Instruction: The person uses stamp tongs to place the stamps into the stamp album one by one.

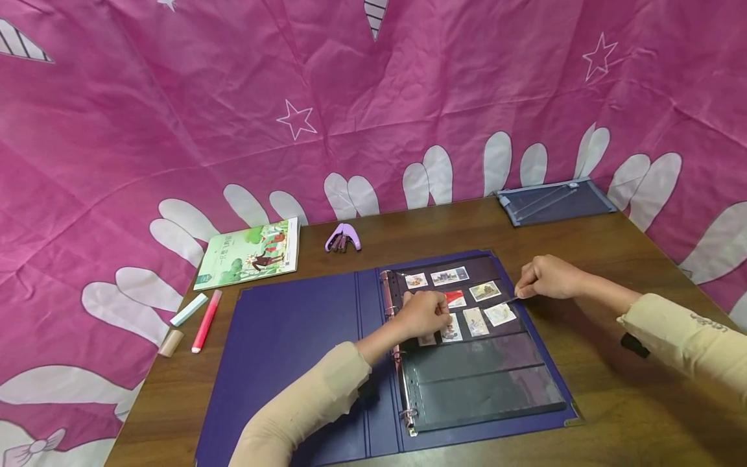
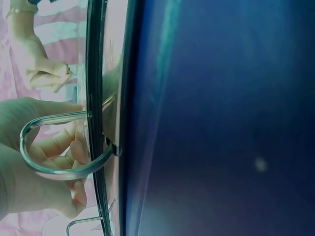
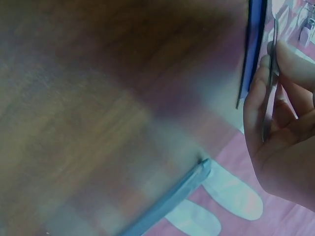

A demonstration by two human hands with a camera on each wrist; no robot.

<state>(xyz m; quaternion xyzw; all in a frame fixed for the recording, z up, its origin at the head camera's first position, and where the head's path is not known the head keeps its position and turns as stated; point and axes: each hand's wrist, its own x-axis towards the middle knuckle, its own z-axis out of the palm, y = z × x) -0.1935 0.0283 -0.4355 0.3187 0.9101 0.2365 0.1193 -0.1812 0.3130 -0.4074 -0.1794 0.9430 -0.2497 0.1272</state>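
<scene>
A stamp album [image 1: 292,350] lies open, with a black pocket page [image 1: 478,370] on its rings [image 1: 410,415]. Several stamps sit in the upper rows, among them a landscape stamp [image 1: 485,291] and an upright one [image 1: 475,322]. My right hand [image 1: 545,277] pinches metal tweezers [image 3: 269,83] at the page's right side. Their tip is at the upper edge of a slightly tilted white stamp [image 1: 500,315]; whether it grips the stamp cannot be made out. My left hand [image 1: 421,314] rests over the page's left part, fingers loosely bent, partly hiding stamps. In the left wrist view a ring [image 2: 64,172] crosses before this hand [image 2: 44,157].
At the back left lies a green picture book [image 1: 251,254], with a purple hole punch [image 1: 343,238] beside it. A red marker [image 1: 207,322], a pale blue stick [image 1: 189,310] and a tan piece [image 1: 170,344] lie left. A paper trimmer [image 1: 554,202] stands back right.
</scene>
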